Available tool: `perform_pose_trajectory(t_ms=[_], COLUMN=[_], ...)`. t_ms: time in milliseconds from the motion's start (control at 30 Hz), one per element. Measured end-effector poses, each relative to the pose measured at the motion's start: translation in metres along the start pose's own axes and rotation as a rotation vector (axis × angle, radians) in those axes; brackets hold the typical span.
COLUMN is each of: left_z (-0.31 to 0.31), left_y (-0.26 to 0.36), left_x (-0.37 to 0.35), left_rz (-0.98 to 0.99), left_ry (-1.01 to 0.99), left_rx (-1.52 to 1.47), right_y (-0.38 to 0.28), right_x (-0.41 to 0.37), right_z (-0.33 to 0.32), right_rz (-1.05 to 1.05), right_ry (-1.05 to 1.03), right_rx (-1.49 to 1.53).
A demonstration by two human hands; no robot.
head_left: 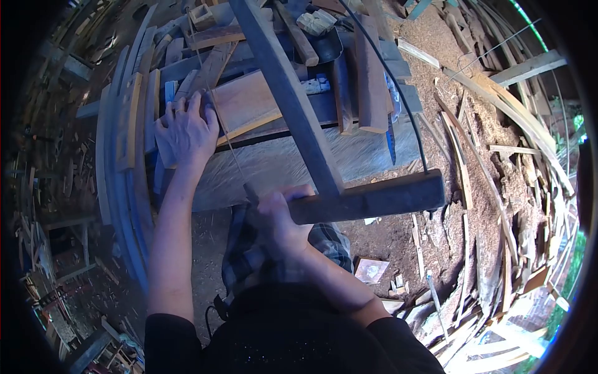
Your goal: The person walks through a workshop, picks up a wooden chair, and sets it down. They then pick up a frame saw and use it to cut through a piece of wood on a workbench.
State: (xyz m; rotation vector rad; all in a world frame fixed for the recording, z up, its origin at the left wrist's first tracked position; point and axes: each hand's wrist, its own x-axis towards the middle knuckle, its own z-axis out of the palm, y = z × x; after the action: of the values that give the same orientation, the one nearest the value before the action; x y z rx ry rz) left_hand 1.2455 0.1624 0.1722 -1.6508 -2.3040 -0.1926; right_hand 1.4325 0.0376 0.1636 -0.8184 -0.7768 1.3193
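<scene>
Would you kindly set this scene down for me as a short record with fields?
Tool: wooden frame saw, its far end out of view
Right hand: gripping the saw's near end, beside the blade
Left hand: spread on wood, left of the blade
Workpiece: pale board on the bench
Blade: crosses in front of the board; cut depth unclear
Ground at right: sawdust and wood strips

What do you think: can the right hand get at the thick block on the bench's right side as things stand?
Probably no: the right hand is closed around the saw, which also crosses its direct line to the thick block in this view.
</scene>
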Motion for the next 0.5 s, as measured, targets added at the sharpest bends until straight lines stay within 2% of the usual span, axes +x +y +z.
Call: perform_pose_trajectory(t_ms=[100, 200, 433, 500], left_z=[-0.005, -0.005, -0.004, -0.003], left_y=[0.001, 0.002, 0.002, 0.002], left_x=[-0.001, -0.001, -0.001, -0.002], left_rz=[-0.002, -0.001, -0.021, -0.002], left_ry=[0.012, 0.024, -0.011, 0.039], left_rx=[-0.009, -0.011, -0.018, -0.005], right_y=[0.004, 0.004, 0.003, 0.002], right_x=[-0.019, -0.023, -0.022, -0.025], right_z=[-0.014, -0.017, -0.017, -0.018], right_rz=[0.060, -0.042, -0.034, -0.023], right_ry=[0.039, -0.018, -0.016, 0.007], right_rx=[-0.078, 0.041, 0.019, -0.029])
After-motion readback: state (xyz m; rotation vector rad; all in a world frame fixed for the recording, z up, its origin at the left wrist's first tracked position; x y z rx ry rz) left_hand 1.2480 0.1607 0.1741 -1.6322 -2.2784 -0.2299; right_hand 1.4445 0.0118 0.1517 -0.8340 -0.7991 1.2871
